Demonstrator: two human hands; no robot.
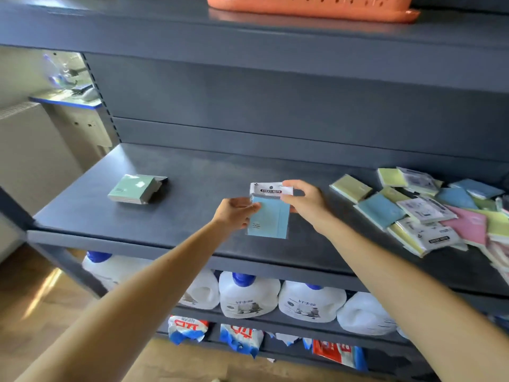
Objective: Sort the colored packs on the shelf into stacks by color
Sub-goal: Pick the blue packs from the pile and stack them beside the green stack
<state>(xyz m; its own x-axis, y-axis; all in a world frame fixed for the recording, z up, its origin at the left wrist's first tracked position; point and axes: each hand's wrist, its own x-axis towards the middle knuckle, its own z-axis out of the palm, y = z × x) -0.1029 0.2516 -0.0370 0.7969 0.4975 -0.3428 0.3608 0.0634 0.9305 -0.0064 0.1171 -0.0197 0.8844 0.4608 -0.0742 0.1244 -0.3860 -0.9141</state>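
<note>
Blue pack (268,216) upright between both hands, left hand (234,212) and right hand (305,202) each pinching an edge

Dark shelf (192,172) carries green stack (135,188) and jumbled coloured packs (429,213).

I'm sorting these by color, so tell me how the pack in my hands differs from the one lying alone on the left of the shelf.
The held pack is blue; the lone pack is green. The blue one is upright between the left hand and right hand; the green one lies flat on the shelf. Both are wrapped square packs.
</note>
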